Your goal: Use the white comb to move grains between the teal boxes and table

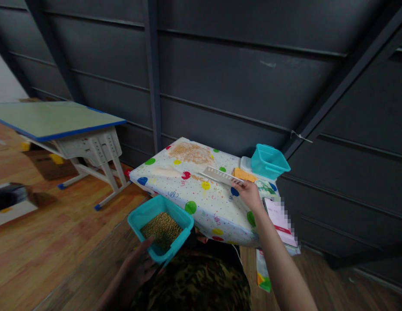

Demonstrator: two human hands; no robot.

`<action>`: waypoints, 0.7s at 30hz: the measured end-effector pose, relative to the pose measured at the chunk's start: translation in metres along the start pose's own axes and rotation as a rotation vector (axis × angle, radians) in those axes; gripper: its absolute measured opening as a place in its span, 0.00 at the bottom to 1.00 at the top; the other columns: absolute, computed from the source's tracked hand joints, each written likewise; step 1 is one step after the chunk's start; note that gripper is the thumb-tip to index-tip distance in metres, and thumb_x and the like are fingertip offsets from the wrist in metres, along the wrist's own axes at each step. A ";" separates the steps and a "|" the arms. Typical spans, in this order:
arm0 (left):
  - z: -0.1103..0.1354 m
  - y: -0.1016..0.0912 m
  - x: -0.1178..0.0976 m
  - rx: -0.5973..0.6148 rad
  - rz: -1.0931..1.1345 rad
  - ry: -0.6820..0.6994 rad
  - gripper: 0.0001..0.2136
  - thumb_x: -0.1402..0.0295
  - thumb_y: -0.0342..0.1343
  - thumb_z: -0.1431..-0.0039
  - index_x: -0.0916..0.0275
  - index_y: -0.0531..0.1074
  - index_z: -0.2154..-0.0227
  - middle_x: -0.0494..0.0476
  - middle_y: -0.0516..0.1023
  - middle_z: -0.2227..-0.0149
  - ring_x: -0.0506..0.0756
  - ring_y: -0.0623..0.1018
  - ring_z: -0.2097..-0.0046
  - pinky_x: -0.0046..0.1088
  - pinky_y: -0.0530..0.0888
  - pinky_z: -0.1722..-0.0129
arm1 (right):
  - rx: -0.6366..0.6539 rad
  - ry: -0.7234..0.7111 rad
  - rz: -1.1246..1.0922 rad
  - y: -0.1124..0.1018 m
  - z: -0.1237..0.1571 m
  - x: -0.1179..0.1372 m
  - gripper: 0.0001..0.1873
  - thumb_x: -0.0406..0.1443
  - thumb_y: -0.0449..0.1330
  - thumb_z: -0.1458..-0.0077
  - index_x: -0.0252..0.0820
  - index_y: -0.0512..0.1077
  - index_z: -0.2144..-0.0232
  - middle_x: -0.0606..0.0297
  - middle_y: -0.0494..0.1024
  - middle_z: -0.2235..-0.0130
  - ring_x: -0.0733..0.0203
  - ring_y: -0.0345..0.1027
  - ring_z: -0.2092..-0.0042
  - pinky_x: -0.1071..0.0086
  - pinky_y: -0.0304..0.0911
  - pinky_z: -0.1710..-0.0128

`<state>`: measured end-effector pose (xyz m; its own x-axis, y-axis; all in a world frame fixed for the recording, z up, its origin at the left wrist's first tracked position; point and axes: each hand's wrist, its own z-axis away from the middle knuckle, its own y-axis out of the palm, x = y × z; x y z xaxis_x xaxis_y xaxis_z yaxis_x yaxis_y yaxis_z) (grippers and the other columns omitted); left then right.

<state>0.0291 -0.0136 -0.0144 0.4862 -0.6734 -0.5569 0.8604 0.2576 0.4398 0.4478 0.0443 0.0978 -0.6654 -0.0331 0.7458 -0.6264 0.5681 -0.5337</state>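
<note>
My left hand (142, 264) grips the near-left rim of a teal plastic basket (179, 211), held low in front of the table's near edge. Tan beans or grains (163, 229), with darker greenish ones at the near side, fill its bottom. In my right hand (248, 193) is the right end of a long, flat white strip (220, 175) with a row of slots. It is held over the tabletop. Scattered tan beans (198, 178) lie beside the strip's far left end. A larger spread of tan beans (191, 152) covers the table's back left, with a pale patch (165, 171) nearer.
A balloon-print cloth covers the table (175, 194). At its right stand another teal basket (268, 162), an orange cloth (244, 174) and a tablet-like screen (280, 220). A dark panelled wall (220, 86) rises behind. Another desk (58, 116) stands left.
</note>
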 end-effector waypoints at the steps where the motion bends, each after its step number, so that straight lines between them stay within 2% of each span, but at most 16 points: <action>1: 0.000 0.001 0.000 -0.006 -0.003 -0.006 0.38 0.54 0.81 0.48 0.60 0.76 0.37 0.67 0.92 0.57 0.77 0.87 0.40 0.58 0.80 0.35 | -0.030 0.004 0.032 -0.004 0.005 0.001 0.29 0.63 0.62 0.47 0.48 0.71 0.81 0.61 0.74 0.79 0.53 0.67 0.72 0.62 0.61 0.69; 4: 0.004 0.004 -0.002 -0.003 0.012 0.004 0.34 0.54 0.82 0.50 0.60 0.78 0.43 0.66 0.91 0.58 0.77 0.86 0.39 0.58 0.78 0.33 | -0.136 0.035 0.143 -0.018 0.031 0.004 0.25 0.60 0.62 0.43 0.48 0.74 0.78 0.56 0.80 0.76 0.47 0.74 0.69 0.61 0.65 0.67; 6: 0.008 0.006 -0.003 -0.009 0.037 0.013 0.32 0.57 0.84 0.53 0.59 0.79 0.47 0.63 0.90 0.61 0.77 0.86 0.38 0.57 0.78 0.32 | -0.192 0.065 0.187 -0.027 0.054 0.007 0.23 0.58 0.61 0.42 0.47 0.80 0.70 0.51 0.86 0.69 0.43 0.79 0.65 0.60 0.66 0.66; 8: 0.011 0.006 -0.004 -0.003 0.048 0.019 0.31 0.59 0.86 0.56 0.58 0.79 0.51 0.61 0.89 0.63 0.76 0.85 0.37 0.56 0.78 0.32 | -0.251 0.118 0.217 -0.032 0.076 0.011 0.26 0.59 0.60 0.41 0.46 0.83 0.64 0.48 0.89 0.64 0.37 0.83 0.61 0.58 0.68 0.64; 10: 0.013 0.005 -0.003 0.026 0.036 0.031 0.29 0.58 0.86 0.56 0.58 0.80 0.54 0.60 0.89 0.63 0.75 0.87 0.40 0.56 0.78 0.32 | -0.298 0.187 0.224 -0.032 0.094 0.015 0.28 0.60 0.60 0.43 0.46 0.84 0.62 0.45 0.90 0.62 0.33 0.84 0.59 0.55 0.69 0.62; 13: 0.012 0.000 -0.001 0.081 0.001 0.058 0.28 0.54 0.85 0.53 0.57 0.81 0.53 0.57 0.90 0.63 0.69 0.91 0.52 0.57 0.77 0.31 | -0.328 0.273 0.125 -0.024 0.107 0.018 0.30 0.62 0.61 0.46 0.45 0.84 0.61 0.43 0.90 0.60 0.30 0.85 0.56 0.52 0.73 0.60; 15: 0.009 -0.003 0.000 0.109 -0.013 0.065 0.27 0.53 0.83 0.51 0.57 0.81 0.53 0.57 0.90 0.62 0.67 0.91 0.56 0.58 0.77 0.31 | -0.335 0.298 0.003 -0.015 0.109 0.017 0.30 0.62 0.63 0.47 0.44 0.84 0.59 0.42 0.91 0.57 0.30 0.86 0.54 0.50 0.75 0.57; 18: 0.003 -0.002 0.001 0.064 -0.025 0.036 0.23 0.53 0.82 0.48 0.57 0.81 0.55 0.59 0.91 0.62 0.72 0.90 0.48 0.58 0.74 0.28 | -0.355 0.306 -0.117 -0.001 0.108 0.012 0.30 0.60 0.67 0.48 0.43 0.82 0.57 0.42 0.91 0.56 0.32 0.86 0.53 0.50 0.77 0.56; 21: -0.004 -0.002 0.003 0.009 -0.031 0.018 0.21 0.52 0.78 0.43 0.56 0.81 0.53 0.58 0.90 0.66 0.75 0.89 0.44 0.61 0.71 0.27 | -0.387 0.280 -0.135 0.014 0.107 0.007 0.31 0.58 0.69 0.48 0.43 0.79 0.52 0.43 0.90 0.54 0.35 0.86 0.53 0.51 0.78 0.56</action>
<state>0.0294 -0.0135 -0.0202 0.4625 -0.6683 -0.5826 0.8735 0.2311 0.4284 0.3907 -0.0359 0.0524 -0.4211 0.0649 0.9047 -0.4675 0.8393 -0.2777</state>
